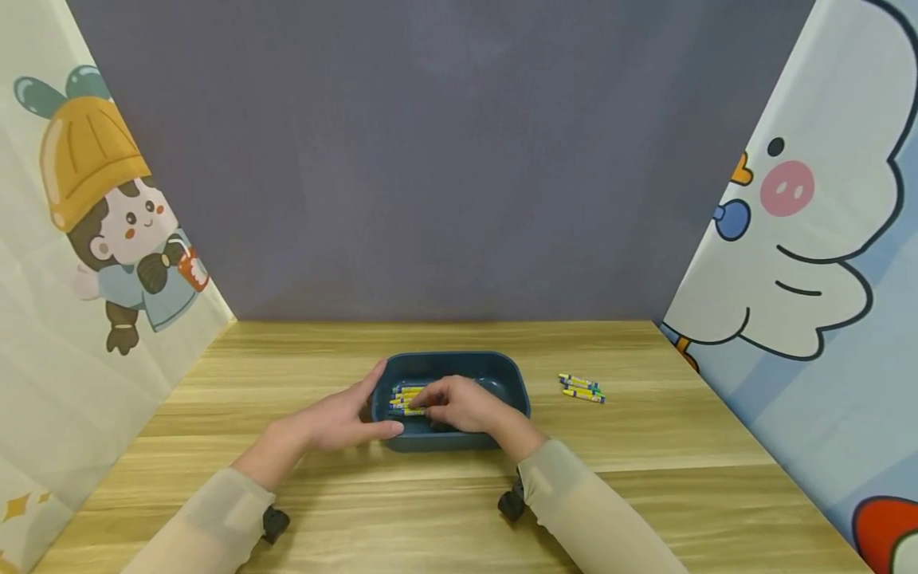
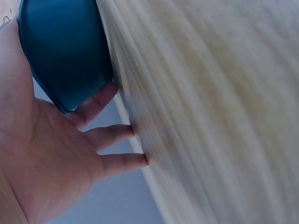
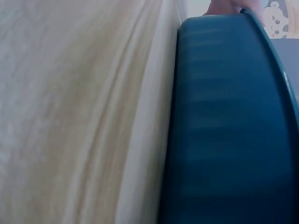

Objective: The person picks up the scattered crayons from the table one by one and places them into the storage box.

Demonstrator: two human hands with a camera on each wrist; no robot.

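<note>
A dark blue rectangular box [image 1: 450, 443] stands on the table. Inside its left end lie several crayons [image 1: 406, 394] side by side, with yellow wrappers and blue bands. My right hand [image 1: 462, 402] reaches into the box, thumb and fingertips pinching the right end of the nearest crayon [image 1: 412, 412]. Around the left end of the box, my left hand [image 1: 340, 418] rests with its thumb at the front rim and a finger by the back left corner. The left wrist view shows its fingers [image 2: 122, 161] fairly straight and spread. The right wrist view hides the right hand.
To the right of the box, several more crayons [image 1: 582, 388] lie in a small group on the wooden table [image 1: 617, 454]. A grey backdrop [image 1: 445, 159] rises behind the table. Printed cartoon panels [image 1: 817, 303] flank both sides.
</note>
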